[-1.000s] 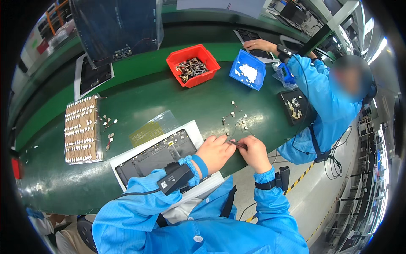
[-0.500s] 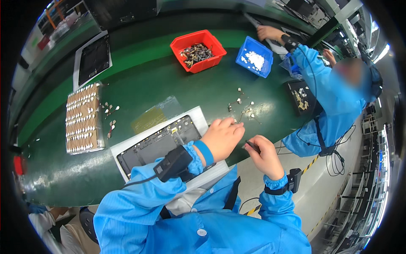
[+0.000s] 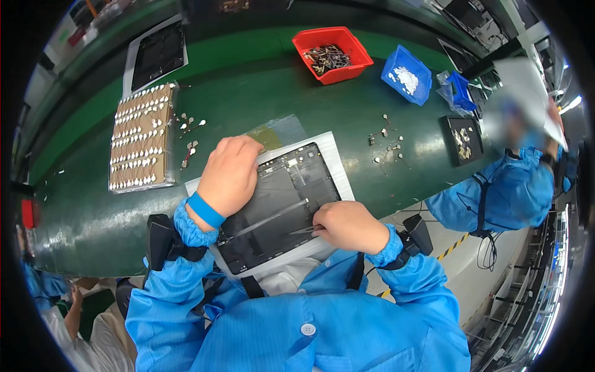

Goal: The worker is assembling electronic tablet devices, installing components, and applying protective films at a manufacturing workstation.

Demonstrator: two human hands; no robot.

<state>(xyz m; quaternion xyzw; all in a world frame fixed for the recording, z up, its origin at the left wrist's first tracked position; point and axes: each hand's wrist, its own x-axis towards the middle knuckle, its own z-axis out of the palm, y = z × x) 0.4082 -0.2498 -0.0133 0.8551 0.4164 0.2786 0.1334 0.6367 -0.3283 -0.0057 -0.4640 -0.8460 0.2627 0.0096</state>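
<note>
An opened dark tablet housing [image 3: 276, 214] lies tilted on a white sheet [image 3: 339, 162] in front of me, its inner parts showing. My left hand [image 3: 230, 177], a blue band round its wrist, rests over the housing's upper left side. Its fingers are curled together and their tips are hidden, so whatever they hold does not show. My right hand [image 3: 348, 227] is closed on tweezers [image 3: 302, 232], whose thin tips point left over the lower right part of the housing. Small round parts with thin wires [image 3: 387, 146] lie scattered right of the sheet.
A tray [image 3: 142, 139] with rows of white-headed wired parts stands left, loose ones beside it. Farther back are a red bin [image 3: 331, 54] of dark parts and a blue bin [image 3: 406, 74] of white pieces. A black box [image 3: 463, 141] sits right, near a co-worker [image 3: 496, 195].
My left hand has moved left from beside the loose wired parts to the housing. My right hand has brought the tweezers over the housing. The co-worker now lifts a pale sheet-like thing.
</note>
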